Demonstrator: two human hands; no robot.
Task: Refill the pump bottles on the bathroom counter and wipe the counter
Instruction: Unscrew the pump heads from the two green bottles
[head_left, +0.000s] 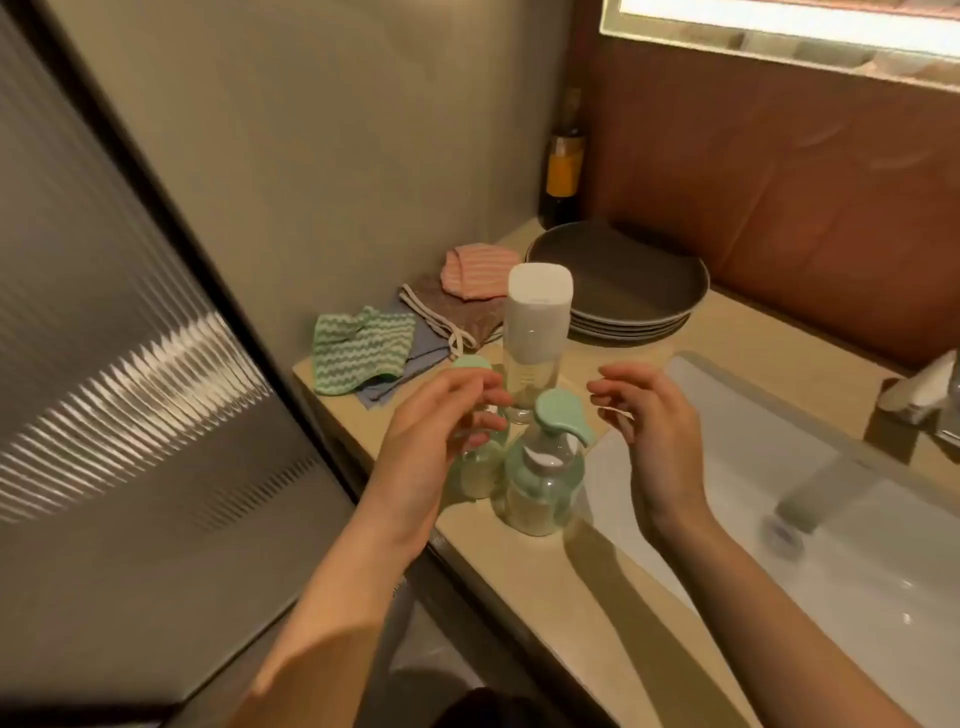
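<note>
Head view of the bathroom desk (613, 587) beside the sink (883, 582). Two clear pump bottles with green pump heads stand at the near corner. The left pump bottle (475, 475) and the right pump bottle (540, 493) are just beside each other, and both pumps are seated on their necks. Each shows pale liquid only in its lower part, so refilling appears not yet done. A tall white-topped bottle (537, 306), probably the refill supply, stands just behind them.

The left hand (441, 431) is in front of the left pump bottle with its fingers curled near the neck. Whether it grips the bottle cannot be told. The right hand (644, 415) hangs over the sink edge, fingers relaxed and apart, holding nothing.

A green striped cloth (363, 348) lies with other cloths at the rear, untouched, next to a stack of plates (623, 291). Wiping therefore seems still to come.
</note>
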